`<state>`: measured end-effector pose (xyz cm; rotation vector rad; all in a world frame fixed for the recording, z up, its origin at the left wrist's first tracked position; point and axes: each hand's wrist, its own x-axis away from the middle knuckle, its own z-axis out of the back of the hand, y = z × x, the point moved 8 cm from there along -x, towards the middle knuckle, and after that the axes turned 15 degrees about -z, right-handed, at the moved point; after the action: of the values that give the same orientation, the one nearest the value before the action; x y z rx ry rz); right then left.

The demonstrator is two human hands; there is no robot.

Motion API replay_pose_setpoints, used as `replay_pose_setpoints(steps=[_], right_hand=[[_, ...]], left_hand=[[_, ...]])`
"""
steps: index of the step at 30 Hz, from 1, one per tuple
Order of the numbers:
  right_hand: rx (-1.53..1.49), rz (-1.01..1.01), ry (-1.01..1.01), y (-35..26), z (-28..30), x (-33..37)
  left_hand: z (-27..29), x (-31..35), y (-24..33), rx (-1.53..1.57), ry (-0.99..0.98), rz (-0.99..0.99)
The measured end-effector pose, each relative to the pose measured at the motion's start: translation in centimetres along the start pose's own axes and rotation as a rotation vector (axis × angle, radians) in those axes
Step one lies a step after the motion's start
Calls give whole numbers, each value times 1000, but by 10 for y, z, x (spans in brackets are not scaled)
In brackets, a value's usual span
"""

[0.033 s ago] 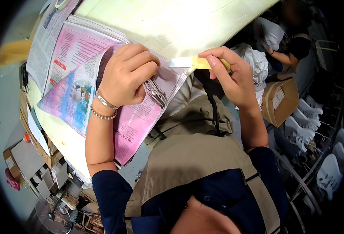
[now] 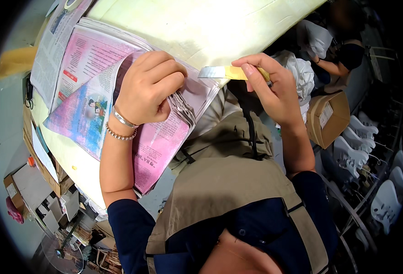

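My left hand (image 2: 150, 89) is closed, its fingers curled over the folded edge of a pile of newspapers (image 2: 160, 144). The sheets are pink and blue, and their bunched edges (image 2: 182, 107) stick out beside my fingers. Level with it on the right, my right hand (image 2: 272, 89) pinches a flat silver blade (image 2: 213, 72) by its yellow end, thumb against the forefinger. The blade points left, its tip just above the newspapers' right edge. Whether it touches the paper, I cannot tell.
The newspapers lie on a pale yellow table (image 2: 183, 27), a tape roll (image 2: 73, 4) at its far left. To the right are white cloth (image 2: 302, 75), an open cardboard box (image 2: 329, 118) and white guitar-body-shaped pieces (image 2: 386, 205) on a rack. Another person (image 2: 343, 59) works at the far right.
The blade in my right hand has turned slightly, so more of its silver face shows. My left hand and the newspapers have not moved.
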<state>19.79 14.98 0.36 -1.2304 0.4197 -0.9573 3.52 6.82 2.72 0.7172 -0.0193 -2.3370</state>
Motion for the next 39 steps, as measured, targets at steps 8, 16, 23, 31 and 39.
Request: replay_pose_setpoints(steps=[8, 16, 23, 31, 39], right_hand=[[334, 46, -191, -8, -4, -27], [279, 0, -596, 6, -32, -59], [224, -102, -654, 25, -29, -57], [86, -193, -633, 29, -49, -28], [-62, -359, -759, 28, -117, 38]], left_hand=[[-3, -2, -3, 33, 5, -5], [-10, -4, -9, 200, 27, 85], [-17, 1, -13, 184, 9, 58], [-13, 6, -14, 204, 92, 54], [-6, 24, -37, 669, 259, 152]])
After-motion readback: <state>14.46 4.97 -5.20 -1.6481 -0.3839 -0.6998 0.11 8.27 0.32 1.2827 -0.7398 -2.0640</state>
